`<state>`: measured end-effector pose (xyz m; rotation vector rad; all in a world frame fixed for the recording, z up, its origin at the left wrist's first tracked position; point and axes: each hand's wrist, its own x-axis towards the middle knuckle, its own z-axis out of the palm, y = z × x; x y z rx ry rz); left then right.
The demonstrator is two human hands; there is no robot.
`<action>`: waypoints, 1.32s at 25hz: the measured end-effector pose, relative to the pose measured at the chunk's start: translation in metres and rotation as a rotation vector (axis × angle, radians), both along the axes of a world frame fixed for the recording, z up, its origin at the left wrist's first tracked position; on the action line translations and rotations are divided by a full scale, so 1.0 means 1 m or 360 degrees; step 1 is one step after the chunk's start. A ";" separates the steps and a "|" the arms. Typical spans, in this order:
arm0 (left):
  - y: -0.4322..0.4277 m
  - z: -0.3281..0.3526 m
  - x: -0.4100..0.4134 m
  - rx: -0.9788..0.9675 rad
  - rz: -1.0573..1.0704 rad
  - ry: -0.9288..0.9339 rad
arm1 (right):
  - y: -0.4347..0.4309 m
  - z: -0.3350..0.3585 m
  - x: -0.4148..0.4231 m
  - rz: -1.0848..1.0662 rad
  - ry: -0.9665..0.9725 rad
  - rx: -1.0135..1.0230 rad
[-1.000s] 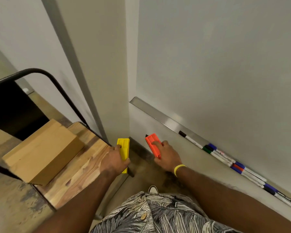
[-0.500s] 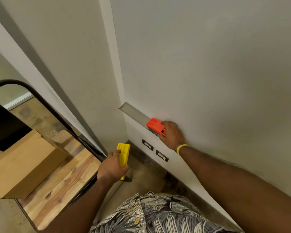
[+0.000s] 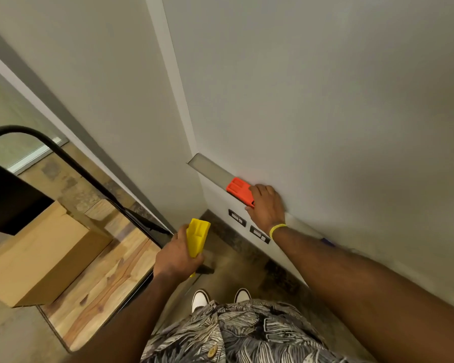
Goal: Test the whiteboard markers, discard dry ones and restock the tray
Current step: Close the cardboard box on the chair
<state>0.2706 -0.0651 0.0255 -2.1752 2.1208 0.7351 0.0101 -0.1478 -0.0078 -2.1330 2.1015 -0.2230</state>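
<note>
My right hand (image 3: 265, 205) grips an orange plastic block (image 3: 239, 189) and holds it on the metal marker tray (image 3: 210, 167) at the whiteboard's (image 3: 325, 100) lower left end. My left hand (image 3: 177, 254) grips a yellow plastic block (image 3: 197, 235) in mid-air above the floor, well below and left of the tray. A small tip of a blue marker (image 3: 326, 241) shows on the tray just above my right forearm; the other markers are hidden behind the arm or out of view.
A wooden cart deck (image 3: 102, 281) with a black tube handle (image 3: 63, 155) stands at the left and carries a cardboard box (image 3: 42, 258). Wall outlets (image 3: 248, 226) sit below the tray. My shoes (image 3: 220, 297) stand on the concrete floor.
My right hand has lifted the orange block from low near the floor up onto the tray's left end. The view has swung left, so the row of markers has left the frame.
</note>
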 end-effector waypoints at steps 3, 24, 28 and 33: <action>-0.009 0.001 -0.003 0.0048 -0.0156 -0.0006 | 0.021 0.002 0.011 0.0214 -0.0330 -0.0047; -0.074 -0.004 0.025 -0.0351 -0.0548 0.0176 | -0.024 0.028 0.051 -0.0154 -0.0439 -0.0086; -0.080 -0.010 0.047 -0.0292 -0.0466 0.0136 | -0.059 0.030 0.071 -0.0176 -0.0126 -0.0083; -0.090 -0.016 0.068 -0.0270 -0.0397 0.0095 | -0.085 0.015 0.089 -0.0178 0.0063 -0.0027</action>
